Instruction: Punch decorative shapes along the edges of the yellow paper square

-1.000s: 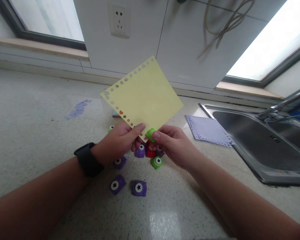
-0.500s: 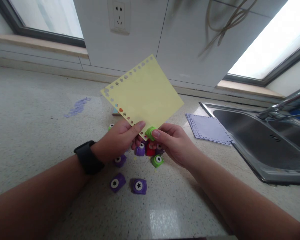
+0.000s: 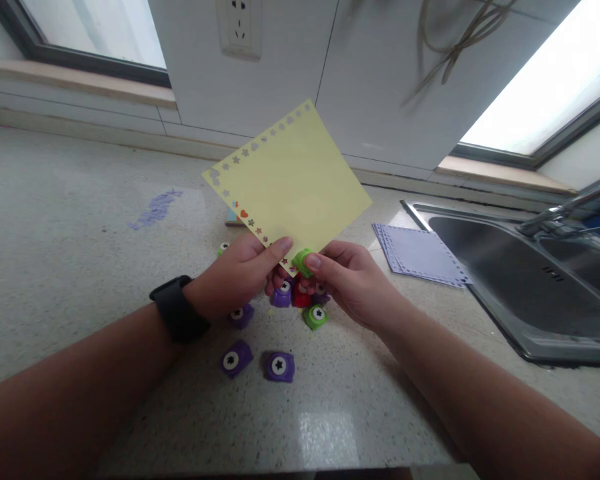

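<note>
My left hand (image 3: 253,270) pinches the near edge of a yellow sheet of paper (image 3: 295,177), thumb on top. Small punched shapes, such as stars and hearts, run along two of its edges. In my right hand (image 3: 347,280) is a green craft punch (image 3: 304,262), gripped between thumb and fingers at the sheet's near corner. Just below the hands lie a purple punch (image 3: 282,295), a red punch (image 3: 301,295) and another green punch (image 3: 317,316), partly crowded together. Nearer to me sit two more purple punches (image 3: 279,366), (image 3: 237,359) on the counter.
A stack of pale purple punched sheets (image 3: 420,253) lies by the steel sink (image 3: 480,267) on the right. Purple paper bits (image 3: 157,208) are scattered at the left. The tiled wall with a socket (image 3: 240,27) and a looped cable (image 3: 455,50) rises behind the counter.
The view has shifted slightly. Both hands keep their hold on the sheet and the green punch, with the punch at nearly the same corner.
</note>
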Demonstrator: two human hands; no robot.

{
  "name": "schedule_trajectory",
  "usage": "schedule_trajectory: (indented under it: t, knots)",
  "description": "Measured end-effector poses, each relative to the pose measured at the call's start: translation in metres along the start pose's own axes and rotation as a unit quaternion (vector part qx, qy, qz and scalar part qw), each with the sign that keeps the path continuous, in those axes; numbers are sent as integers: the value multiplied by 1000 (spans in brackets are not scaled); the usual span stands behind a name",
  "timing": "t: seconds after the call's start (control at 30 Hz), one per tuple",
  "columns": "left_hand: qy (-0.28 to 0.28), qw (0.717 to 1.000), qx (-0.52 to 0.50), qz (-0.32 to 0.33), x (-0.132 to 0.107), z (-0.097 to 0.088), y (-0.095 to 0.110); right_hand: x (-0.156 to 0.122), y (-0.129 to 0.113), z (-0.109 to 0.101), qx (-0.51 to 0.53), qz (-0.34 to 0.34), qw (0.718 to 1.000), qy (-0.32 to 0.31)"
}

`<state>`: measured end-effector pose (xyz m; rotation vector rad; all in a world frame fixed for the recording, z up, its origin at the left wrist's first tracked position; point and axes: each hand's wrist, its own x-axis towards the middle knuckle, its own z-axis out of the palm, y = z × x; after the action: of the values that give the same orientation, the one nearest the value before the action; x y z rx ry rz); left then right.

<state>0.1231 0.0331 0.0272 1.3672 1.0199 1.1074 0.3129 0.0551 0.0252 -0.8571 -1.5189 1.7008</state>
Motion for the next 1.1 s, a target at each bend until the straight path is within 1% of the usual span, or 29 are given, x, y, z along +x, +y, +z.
schedule_trajectory:
  t: [0.23,0.63,0.87,1.1]
  knots:
    - [-2,1000,1,2,0,-1,-2,0,-1,-2,-29,-2,999,-16]
    - [-4,1000,5,5,0,0,-2,1,0,-2,-12,-6,1000,-28]
    - [-10,1000,-19,-3,0,-1,-4,1,0,-1,-17,-10,999,-40]
    - [-34,998,-44,0,2,-2,-6,0,-3,4,-21,-8,1000,-20]
